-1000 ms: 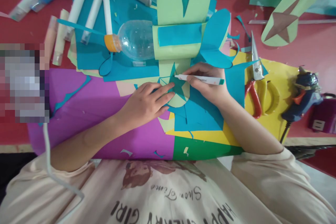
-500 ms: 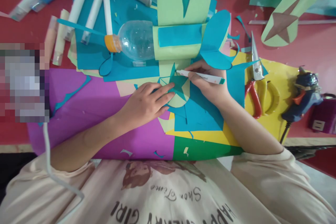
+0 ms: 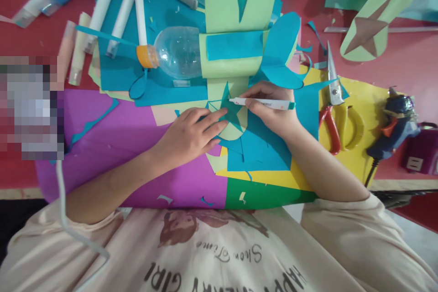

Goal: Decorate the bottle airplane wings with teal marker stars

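My right hand (image 3: 268, 107) grips a white marker (image 3: 270, 103) with a green end, its tip on a green star (image 3: 232, 108). The star is drawn on a rounded pale green paper wing (image 3: 236, 134), partly coloured in, with its left arm only outlined. My left hand (image 3: 195, 132) lies flat with fingers spread, fingertips pressing on the wing's left side. The wing joins a clear plastic bottle (image 3: 178, 52) with an orange cap, wrapped in pale green paper with a blue strip (image 3: 234, 46). Blue paper tail pieces (image 3: 280, 50) stand at its right end.
Several white markers (image 3: 119, 20) lie at the upper left. On the right are scissors (image 3: 337, 96), a blue glue gun (image 3: 393, 127) and a paper piece with a brown star (image 3: 367, 32). Purple paper (image 3: 137, 123) and small scraps cover the near side. A white cable (image 3: 60, 200) hangs at left.
My right hand has shifted slightly down, and the marker lies flatter, its tip a little lower on the star. My left hand stays in place.
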`<control>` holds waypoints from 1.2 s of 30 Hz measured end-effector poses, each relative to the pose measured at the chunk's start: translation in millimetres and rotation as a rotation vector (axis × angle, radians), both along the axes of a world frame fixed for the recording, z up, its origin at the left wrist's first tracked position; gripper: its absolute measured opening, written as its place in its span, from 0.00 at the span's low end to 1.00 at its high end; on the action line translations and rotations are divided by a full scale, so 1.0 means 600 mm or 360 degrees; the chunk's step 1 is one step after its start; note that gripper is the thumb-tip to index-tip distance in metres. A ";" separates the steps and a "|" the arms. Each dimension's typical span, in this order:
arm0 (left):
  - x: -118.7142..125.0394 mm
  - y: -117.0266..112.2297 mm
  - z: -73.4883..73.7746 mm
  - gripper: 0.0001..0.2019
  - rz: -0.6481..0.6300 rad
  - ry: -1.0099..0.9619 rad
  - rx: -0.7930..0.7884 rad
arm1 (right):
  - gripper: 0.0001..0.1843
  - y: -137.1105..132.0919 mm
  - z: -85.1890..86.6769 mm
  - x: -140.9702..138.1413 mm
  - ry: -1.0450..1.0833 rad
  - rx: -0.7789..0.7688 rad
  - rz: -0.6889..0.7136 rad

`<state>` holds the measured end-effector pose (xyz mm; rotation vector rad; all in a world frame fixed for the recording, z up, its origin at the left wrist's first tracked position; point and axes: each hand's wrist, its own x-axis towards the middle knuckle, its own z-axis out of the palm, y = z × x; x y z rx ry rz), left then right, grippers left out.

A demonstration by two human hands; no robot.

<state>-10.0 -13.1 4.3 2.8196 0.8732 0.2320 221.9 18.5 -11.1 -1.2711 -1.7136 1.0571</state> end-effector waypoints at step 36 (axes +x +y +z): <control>0.000 -0.002 -0.001 0.14 -0.0007 -0.0039 0.0107 | 0.07 -0.002 -0.002 -0.001 -0.0040 0.0044 -0.0078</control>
